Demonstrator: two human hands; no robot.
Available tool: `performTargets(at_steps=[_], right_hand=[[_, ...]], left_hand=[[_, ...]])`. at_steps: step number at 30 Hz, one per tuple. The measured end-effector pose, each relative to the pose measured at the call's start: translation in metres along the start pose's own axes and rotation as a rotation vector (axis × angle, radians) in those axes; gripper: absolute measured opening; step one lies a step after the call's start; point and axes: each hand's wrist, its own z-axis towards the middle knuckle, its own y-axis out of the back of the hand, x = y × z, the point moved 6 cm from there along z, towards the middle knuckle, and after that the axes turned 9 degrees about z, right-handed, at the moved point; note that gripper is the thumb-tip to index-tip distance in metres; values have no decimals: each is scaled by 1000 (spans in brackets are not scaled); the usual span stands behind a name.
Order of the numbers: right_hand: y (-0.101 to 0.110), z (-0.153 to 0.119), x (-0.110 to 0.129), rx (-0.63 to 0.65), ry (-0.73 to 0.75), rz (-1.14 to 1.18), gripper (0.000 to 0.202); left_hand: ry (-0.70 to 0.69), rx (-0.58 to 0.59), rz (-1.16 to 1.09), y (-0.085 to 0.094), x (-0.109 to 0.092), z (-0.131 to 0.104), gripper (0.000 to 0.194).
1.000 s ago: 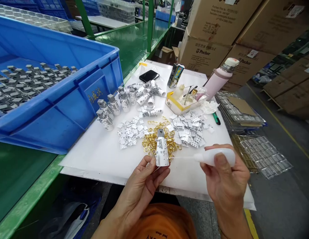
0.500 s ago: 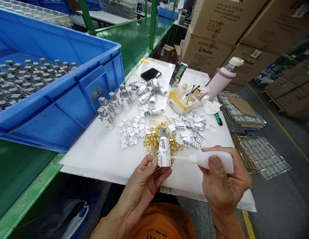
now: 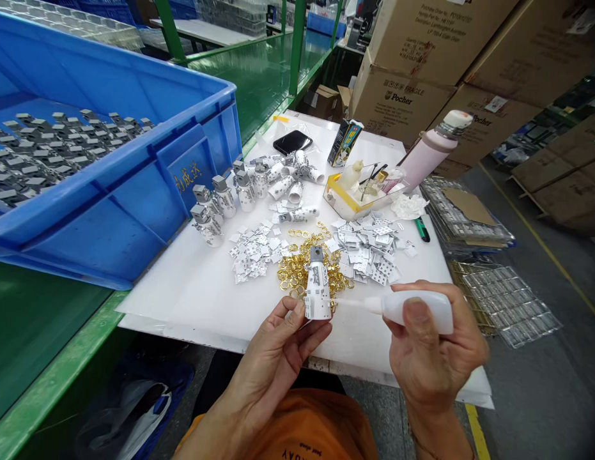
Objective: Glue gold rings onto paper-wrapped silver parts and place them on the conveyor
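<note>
Between the thumb and fingers of my left hand (image 3: 282, 345) is a white model part (image 3: 319, 297), tapered, with grey patches and a grey block on top. It stands upright above the pile of gold rings (image 3: 290, 271). My right hand (image 3: 434, 358) is closed round a white squeeze bottle (image 3: 417, 308), held sideways. The bottle's thin nozzle points left, its tip at or very near the part's lower right side; whether it touches I cannot tell. Small white patterned pieces (image 3: 369, 249) lie in a heap right of the rings, with another heap of white pieces (image 3: 259, 252) to the left.
Several finished-looking white parts (image 3: 225, 195) stand at the table's left, beside a blue crate (image 3: 182, 147). Farther back are a phone (image 3: 292, 142), a small box (image 3: 344, 144), a yellow-edged tray (image 3: 342, 203) and a pink flask (image 3: 429, 156). A green cutter (image 3: 422, 230) lies at the right edge.
Both hands keep nearly the same pose, the bottle's nozzle still at the part's lower right side. The whole view has shifted slightly.
</note>
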Motion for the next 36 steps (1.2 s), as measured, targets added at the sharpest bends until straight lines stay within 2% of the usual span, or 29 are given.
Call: performTargets(at_steps=[15,25,32,36], right_hand=[[-2,0,7,0,21,-25,27],[-4,0,10,11,42,-30,26],[5,-2,7,-63,35,-10,30],[7,-5,7,-36,34,-50,31]], left_hand=[[-7,-9,-1,1,2,1,17],[-10,9,-3,1,2,0,13],[-5,-3,-13,2,2,1,16],[-6,-12,-19,3,2,3,17]])
